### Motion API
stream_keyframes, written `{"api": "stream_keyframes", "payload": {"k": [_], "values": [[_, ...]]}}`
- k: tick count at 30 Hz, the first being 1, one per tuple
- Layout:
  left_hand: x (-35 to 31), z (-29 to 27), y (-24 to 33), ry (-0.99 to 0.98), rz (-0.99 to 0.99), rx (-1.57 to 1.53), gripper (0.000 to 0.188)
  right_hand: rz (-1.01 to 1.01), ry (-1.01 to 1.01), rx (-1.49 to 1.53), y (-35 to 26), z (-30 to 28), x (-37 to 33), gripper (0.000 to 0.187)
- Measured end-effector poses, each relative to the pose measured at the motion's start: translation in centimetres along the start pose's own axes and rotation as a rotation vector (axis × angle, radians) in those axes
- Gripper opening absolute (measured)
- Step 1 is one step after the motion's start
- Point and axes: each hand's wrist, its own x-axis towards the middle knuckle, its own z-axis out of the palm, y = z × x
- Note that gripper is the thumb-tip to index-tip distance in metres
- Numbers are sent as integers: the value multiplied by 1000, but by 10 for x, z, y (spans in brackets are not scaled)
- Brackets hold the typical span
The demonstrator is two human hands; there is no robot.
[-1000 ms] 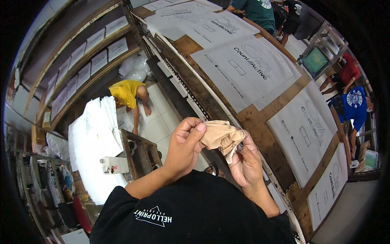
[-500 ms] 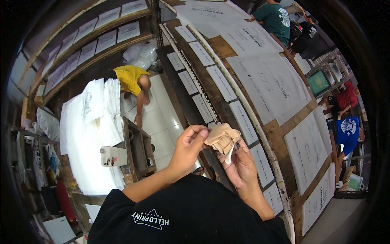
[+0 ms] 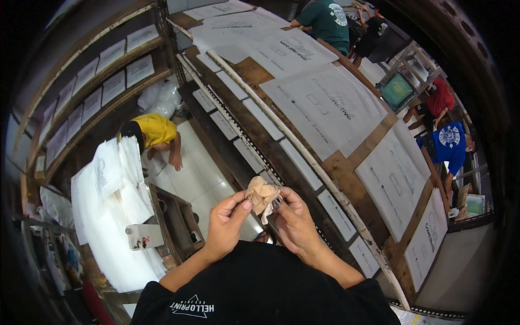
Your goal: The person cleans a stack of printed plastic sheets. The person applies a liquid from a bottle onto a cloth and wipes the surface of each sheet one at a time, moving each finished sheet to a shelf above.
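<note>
A crumpled tan piece, either paper or cloth, is held up in front of my chest between my two hands. My left hand pinches its left side with thumb and fingers. On the other side, the fingers of my right hand close on its right edge, where a pale flap hangs down. Whether anything is wrapped inside cannot be seen.
To my right runs a long tiered rack bearing printed white sheets. A stack of white sheets with a pale container stands at left. A person in yellow bends over the tiled floor; several others work at far right.
Both hands and the tan piece have shifted left and slightly down in view. The surroundings have shifted too. The person in yellow has turned and reaches lower.
</note>
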Motion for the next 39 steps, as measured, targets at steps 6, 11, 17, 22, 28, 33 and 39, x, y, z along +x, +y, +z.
{"api": "stream_keyframes", "payload": {"k": [6,11,17,22,28,33,39], "values": [[18,22,-6,-189,-247,-416,25,-60,-23,77,-26,-15,-14,23],[31,47,-20,-344,-239,-437,25,-258,22,24,-50,-41,-35,20],[79,48,-5,-238,543,638,45,-412,130,-16,-84,-66,-59,25],[150,41,23,-196,1016,1006,54,-510,219,-160,-102,-78,-65,42],[200,39,20,-393,1136,1121,75,-578,296,-545,-148,-42,-50,70],[179,63,-20,-595,1210,979,79,-458,464,-1111,-190,-28,-29,42],[164,81,-36,-616,1140,971,80,-261,255,-1455,-223,-23,36,38]]}}
